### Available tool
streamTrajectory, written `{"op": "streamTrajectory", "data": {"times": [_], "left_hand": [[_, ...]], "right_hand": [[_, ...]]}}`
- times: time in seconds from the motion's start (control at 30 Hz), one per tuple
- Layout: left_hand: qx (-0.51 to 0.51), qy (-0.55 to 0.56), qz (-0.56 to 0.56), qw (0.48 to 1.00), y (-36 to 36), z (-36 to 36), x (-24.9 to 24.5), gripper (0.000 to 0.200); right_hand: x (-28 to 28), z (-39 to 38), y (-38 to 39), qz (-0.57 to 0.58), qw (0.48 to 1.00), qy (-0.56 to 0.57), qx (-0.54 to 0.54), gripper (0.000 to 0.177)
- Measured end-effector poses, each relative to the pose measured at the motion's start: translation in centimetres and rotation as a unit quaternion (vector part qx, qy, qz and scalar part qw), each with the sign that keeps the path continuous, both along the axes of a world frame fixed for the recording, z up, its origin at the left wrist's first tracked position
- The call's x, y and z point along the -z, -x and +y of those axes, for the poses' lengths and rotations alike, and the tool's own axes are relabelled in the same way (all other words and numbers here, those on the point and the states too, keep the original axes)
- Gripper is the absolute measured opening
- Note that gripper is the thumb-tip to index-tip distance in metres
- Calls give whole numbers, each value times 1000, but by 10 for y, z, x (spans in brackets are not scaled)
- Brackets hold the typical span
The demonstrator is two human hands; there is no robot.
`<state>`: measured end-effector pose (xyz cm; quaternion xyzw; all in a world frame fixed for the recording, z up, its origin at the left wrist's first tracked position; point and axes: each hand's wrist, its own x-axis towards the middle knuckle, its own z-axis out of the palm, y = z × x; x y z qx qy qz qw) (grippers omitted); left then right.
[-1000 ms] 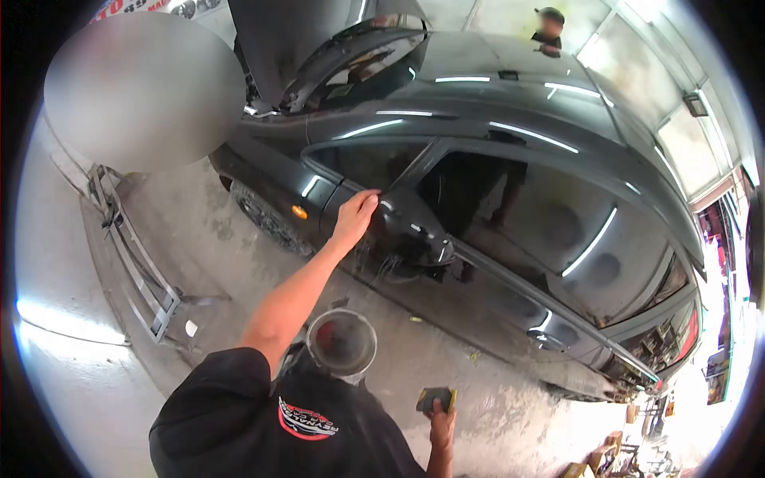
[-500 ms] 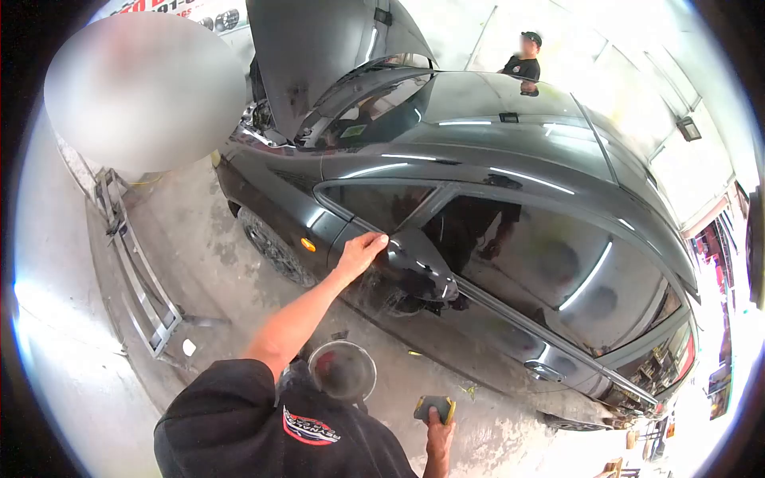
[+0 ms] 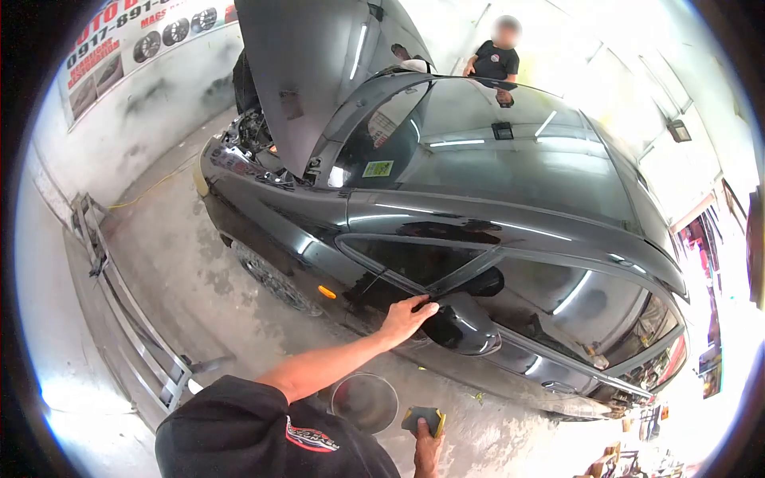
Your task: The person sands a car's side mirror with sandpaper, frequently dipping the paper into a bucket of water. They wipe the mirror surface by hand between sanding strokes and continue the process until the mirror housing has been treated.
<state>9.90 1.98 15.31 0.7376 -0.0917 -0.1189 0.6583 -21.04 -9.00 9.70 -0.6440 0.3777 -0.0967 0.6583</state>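
Note:
A dark car (image 3: 295, 239) stands side-on with its hood (image 3: 311, 64) raised. At its near door, my left hand (image 3: 406, 321) has thumb and fingers closed on the front edge of the glossy black side mirror (image 3: 464, 325). The far side of those fingers is partly hidden. My right hand (image 3: 428, 452), low in the view, grips a dark grey sanding block (image 3: 422, 417) with yellow edges, held apart from the car. Just left of that hand, a round bucket (image 3: 365, 402) is on the floor, partly covered by my shirt.
A metal frame (image 3: 131, 303) lies along the floor at left. Another person (image 3: 494, 62) stands beyond the car. A printed banner (image 3: 139, 48) hangs on the far left wall. Cluttered items (image 3: 621, 458) are at the lower right.
My view has shifted, bringing the banner into sight and the mirror lower and to the right. My left hand stays on the mirror, and my right hand still holds the sanding block.

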Motion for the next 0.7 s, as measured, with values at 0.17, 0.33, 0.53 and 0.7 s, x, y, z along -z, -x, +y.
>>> {"op": "streamTrajectory", "data": {"times": [0.17,0.33,0.53,0.7], "left_hand": [[8,24,-21,999,11,7,3,66],[7,30,39,999,24,10,-11,68],[11,2,-4,1000,38,-1,8,76],[12,-21,-38,999,53,-7,14,83]], "right_hand": [[-24,46,-1,-23,999,11,-26,50],[-31,65,13,-48,996,-67,18,42],[-52,73,31,-15,997,-26,78,41],[-16,59,71,-45,997,-25,57,43]]}}
